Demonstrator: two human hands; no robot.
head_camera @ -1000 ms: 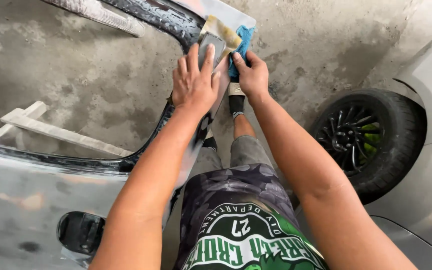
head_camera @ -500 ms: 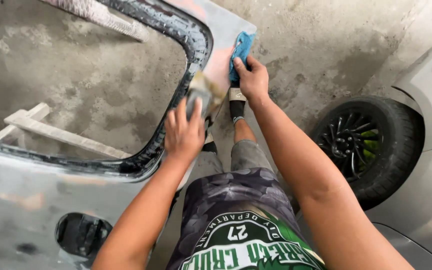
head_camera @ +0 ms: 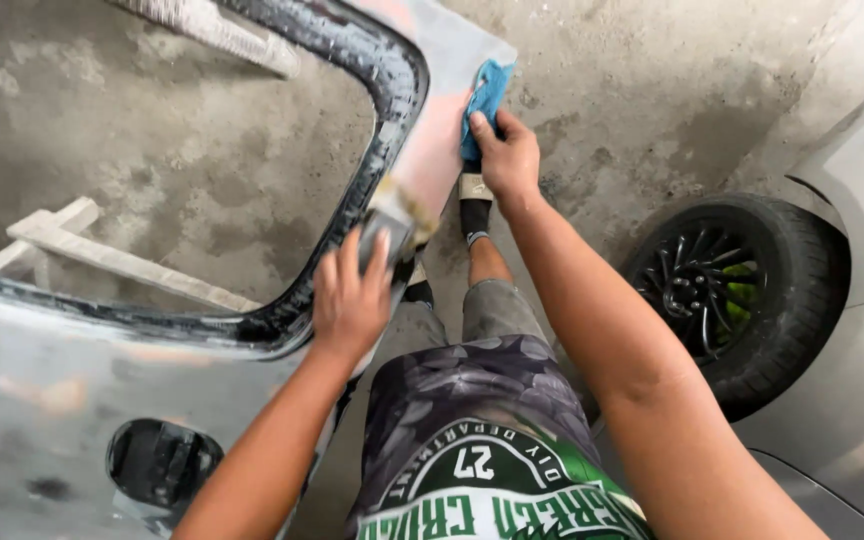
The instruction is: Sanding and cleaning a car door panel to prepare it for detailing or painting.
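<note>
Left hand (head_camera: pixel 350 300) slid lower along the grey, sanded car door panel (head_camera: pixel 42 400), sanding block (head_camera: pixel 384 232) pressed under fingers, right hand (head_camera: pixel 505 160) kept gripped on blue cloth (head_camera: pixel 484 95).

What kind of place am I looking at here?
Probably a car body repair shop: a detached, sanded car door panel, a parked car's black wheel alongside, and a bare, stained concrete floor.
</note>
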